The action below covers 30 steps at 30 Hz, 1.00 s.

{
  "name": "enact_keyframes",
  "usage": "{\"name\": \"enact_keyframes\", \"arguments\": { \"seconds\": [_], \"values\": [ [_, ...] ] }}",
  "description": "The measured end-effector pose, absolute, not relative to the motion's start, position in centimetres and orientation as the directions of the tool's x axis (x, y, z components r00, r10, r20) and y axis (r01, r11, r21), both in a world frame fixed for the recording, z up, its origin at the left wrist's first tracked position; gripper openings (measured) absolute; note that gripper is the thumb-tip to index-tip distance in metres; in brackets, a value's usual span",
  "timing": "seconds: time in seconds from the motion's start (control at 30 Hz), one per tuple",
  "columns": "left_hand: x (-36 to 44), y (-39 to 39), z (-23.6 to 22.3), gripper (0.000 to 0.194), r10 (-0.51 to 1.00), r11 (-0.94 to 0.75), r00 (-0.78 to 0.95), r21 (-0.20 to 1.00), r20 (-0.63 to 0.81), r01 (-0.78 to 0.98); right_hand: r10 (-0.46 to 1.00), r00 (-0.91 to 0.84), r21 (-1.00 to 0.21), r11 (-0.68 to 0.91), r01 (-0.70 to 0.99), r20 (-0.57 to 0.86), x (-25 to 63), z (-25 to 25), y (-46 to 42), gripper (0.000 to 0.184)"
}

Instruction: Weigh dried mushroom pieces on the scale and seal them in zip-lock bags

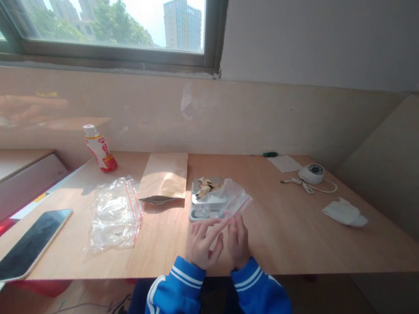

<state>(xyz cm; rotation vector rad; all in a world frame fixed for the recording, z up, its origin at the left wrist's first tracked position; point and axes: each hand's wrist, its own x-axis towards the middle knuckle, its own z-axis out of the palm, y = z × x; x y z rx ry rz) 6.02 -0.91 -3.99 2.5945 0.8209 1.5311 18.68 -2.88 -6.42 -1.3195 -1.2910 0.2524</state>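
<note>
A wooden table [282,240] stretches in front of the person. Counting from the hands, a heap of see-through bags [113,217] lies at 10 o'clock, a brown paper bag [165,175] at 11 o'clock, and a phone [28,247] at 9 o'clock. A small scale [196,200] sits at 12 o'clock. One see-through bag with a red edge [236,193] points to 1 o'clock and hides part of the scale. The right hand [239,243] pinches it by that edge. The left hand [201,245] is there too, but its grip cannot be told. Little dry tan bits [205,189] rest on the scale's far part.
</note>
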Motion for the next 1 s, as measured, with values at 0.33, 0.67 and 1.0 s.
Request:
{"name": "enact_keyframes", "arguments": {
  "seconds": [0.33,0.67,1.0],
  "values": [
    [6.5,-0.6,-3.9,0.04,0.503,-0.849,0.348,0.377,0.791,0.369,0.802,0.25,-0.777,0.366,0.512,0.543,18.7,-5.9,-3.7,0.033],
    [6.2,-0.3,-4.6,0.01,0.5,-0.79,0.149,0.378,0.853,0.483,0.847,0.179,-0.725,0.297,0.621,0.5,17.7,-4.3,-4.6,0.039],
    [4.9,0.6,-4.9,0.006,0.505,-0.633,-0.229,0.538,0.832,0.557,0.898,0.35,-0.907,0.112,0.406,0.267,21.1,-1.1,-3.1,0.038]
  ]
}}
